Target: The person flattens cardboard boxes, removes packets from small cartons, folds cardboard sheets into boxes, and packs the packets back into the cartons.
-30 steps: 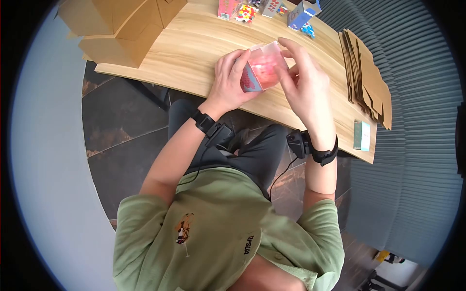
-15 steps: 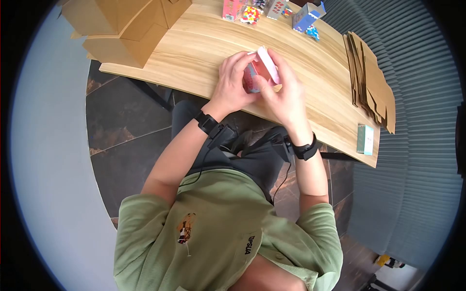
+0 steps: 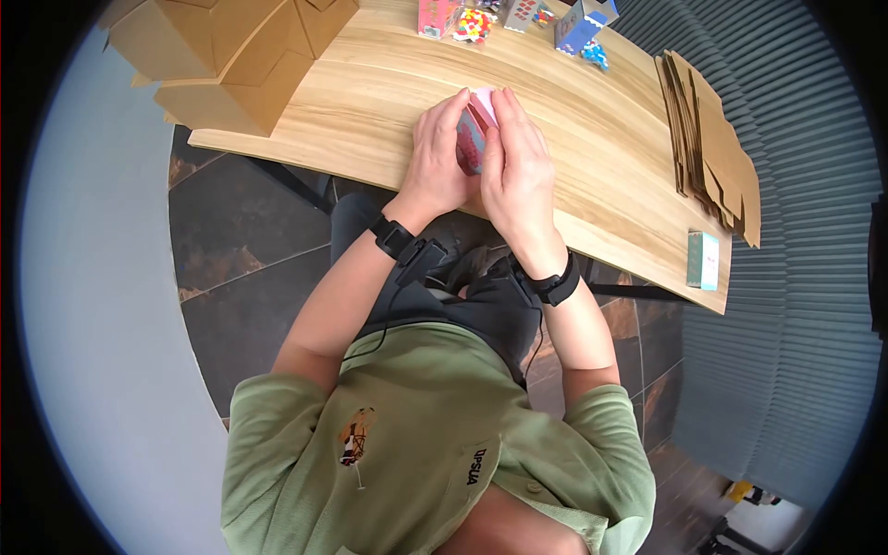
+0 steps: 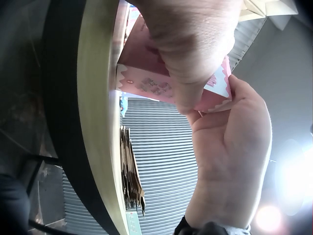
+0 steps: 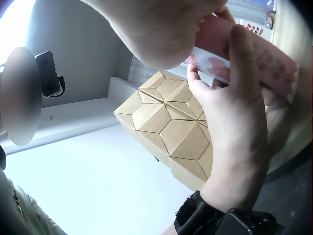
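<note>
A small pink cardboard box (image 3: pixel 470 150) with a wavy white-and-pink edge stands on the near part of the wooden table (image 3: pixel 370 111). My left hand (image 3: pixel 435 157) grips it from the left side, fingers curled round its wall. At the top, my right hand (image 3: pixel 521 171) holds the box's lid flap, thumb on the near side and fingers along the far right. In the left wrist view the printed side of the box (image 4: pixel 151 88) shows between both hands. The right wrist view shows its pink face (image 5: pixel 274 68) under the left fingers.
Brown cardboard boxes (image 3: pixel 250 83) stand at the left. Folded brown cardboard (image 3: pixel 708 148) lies at the right, near a small teal box (image 3: pixel 703 259). At the back are a blue box (image 3: pixel 583 26), a pink box (image 3: pixel 435 17) and bags of coloured pieces (image 3: pixel 474 26).
My right hand has moved left and inward, swinging the lid flap over the box's opening. The pink inside that showed earlier is now mostly covered. My left hand keeps its grip.
</note>
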The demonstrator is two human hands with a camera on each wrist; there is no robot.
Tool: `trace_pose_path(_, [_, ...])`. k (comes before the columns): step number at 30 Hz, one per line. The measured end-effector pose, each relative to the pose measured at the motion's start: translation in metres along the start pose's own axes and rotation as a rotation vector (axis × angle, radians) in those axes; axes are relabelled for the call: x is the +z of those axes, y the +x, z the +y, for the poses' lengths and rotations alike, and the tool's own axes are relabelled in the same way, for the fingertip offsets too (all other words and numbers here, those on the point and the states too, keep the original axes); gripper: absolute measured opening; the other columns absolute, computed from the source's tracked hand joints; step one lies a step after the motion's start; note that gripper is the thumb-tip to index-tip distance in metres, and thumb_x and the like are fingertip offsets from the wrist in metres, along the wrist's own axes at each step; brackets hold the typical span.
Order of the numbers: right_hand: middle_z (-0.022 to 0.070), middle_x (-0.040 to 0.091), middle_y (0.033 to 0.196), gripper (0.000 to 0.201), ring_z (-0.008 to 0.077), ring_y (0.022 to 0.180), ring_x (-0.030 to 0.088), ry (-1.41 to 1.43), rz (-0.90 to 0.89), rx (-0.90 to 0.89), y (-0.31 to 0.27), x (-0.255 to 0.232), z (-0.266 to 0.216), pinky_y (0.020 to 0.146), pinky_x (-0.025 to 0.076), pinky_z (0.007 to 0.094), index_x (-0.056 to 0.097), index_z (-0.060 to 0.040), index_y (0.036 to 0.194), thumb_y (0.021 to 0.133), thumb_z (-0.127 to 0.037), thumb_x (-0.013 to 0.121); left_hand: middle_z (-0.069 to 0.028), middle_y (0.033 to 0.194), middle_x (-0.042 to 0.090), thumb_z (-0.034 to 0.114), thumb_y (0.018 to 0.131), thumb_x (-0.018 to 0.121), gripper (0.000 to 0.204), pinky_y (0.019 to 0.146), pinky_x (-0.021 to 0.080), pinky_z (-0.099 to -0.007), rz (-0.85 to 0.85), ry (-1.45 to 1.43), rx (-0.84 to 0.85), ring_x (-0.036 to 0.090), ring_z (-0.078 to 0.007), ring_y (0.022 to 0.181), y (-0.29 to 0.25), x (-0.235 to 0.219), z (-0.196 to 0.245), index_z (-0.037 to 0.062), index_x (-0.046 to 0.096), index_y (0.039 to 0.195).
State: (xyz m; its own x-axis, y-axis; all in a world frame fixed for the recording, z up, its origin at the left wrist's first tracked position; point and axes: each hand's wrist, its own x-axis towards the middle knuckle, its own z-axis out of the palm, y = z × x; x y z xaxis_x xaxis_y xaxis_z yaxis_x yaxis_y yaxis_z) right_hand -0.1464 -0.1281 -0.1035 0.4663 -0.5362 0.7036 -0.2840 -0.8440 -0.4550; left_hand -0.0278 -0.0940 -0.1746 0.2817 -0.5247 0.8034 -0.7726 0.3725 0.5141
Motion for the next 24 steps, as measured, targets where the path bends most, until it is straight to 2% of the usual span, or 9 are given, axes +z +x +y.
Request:
trace_pose_path(4, [0.0312,0.057,0.133,0.044,0.0447,0.118,0.058,-0.050,-0.054,0.022,0.000,-0.002,-0.002,0.102,0.046,0.0467,0.056,0.0066,0.134,0.092,-0.007,0.060,-0.0211,0.139,0.049,0.019,0.077,0.080,0.093,0.107,0.036,-0.0489,-0.024,0.018,-0.028,0.048,-0.0386,0.126,0.000,0.000,-0.001,0.0028,0.028,0.152])
trace_pose_path(7, [0.0319,0.050,0.140,0.053,0.0458,0.123,0.053,-0.174,-0.147,-0.030,-0.001,-0.003,-0.010,0.104,0.045,0.0481,0.050,0.0085,0.138,0.090,-0.010,0.064,-0.0221,0.140,0.048,0.021,0.079,0.078,0.093,0.107,0.035,-0.0495,-0.031,-0.001,-0.035,0.047,-0.0390,0.126,-0.004,0.000,-0.007,0.0017,0.026,0.153])
trace_pose_path(10, [0.0319,0.044,0.146,0.063,0.0469,0.127,0.049,-0.157,-0.209,-0.039,-0.003,-0.006,-0.007,0.106,0.043,0.0486,0.044,0.0102,0.142,0.087,-0.011,0.067,-0.0223,0.140,0.048,0.023,0.079,0.078,0.095,0.108,0.034,-0.0502,-0.042,-0.016,-0.033,0.047,-0.0391,0.126,-0.005,-0.001,-0.008,0.0012,0.025,0.154])
trace_pose_path(16, [0.0326,0.041,0.149,0.068,0.0467,0.127,0.051,0.186,-0.296,-0.011,0.005,-0.029,0.005,0.106,0.043,0.0474,0.045,-0.0009,0.146,0.084,-0.010,0.071,-0.0218,0.139,0.048,0.025,0.072,0.085,0.104,0.107,0.036,-0.0495,-0.030,-0.019,0.005,0.049,-0.0384,0.125,-0.001,-0.001,-0.002,0.0014,0.025,0.154])
trace_pose_path(19, [0.0317,0.039,0.150,0.066,0.0459,0.128,0.051,0.192,-0.397,0.008,0.005,-0.039,0.007,0.106,0.044,0.0467,0.048,-0.0049,0.146,0.084,-0.010,0.071,-0.0219,0.139,0.048,0.025,0.070,0.086,0.106,0.107,0.037,-0.0496,-0.043,-0.018,0.006,0.049,-0.0388,0.125,-0.002,-0.001,-0.002,0.0014,0.026,0.153])
trace_pose_path(24, [0.0295,0.040,0.151,0.065,0.0447,0.129,0.051,0.202,-0.357,-0.022,-0.001,-0.039,0.011,0.107,0.044,0.0440,0.048,-0.0042,0.145,0.084,-0.009,0.070,-0.0226,0.138,0.048,0.026,0.069,0.087,0.107,0.106,0.038,-0.0502,-0.050,-0.045,-0.010,0.049,-0.0401,0.124,-0.002,-0.002,-0.002,0.0016,0.026,0.154])
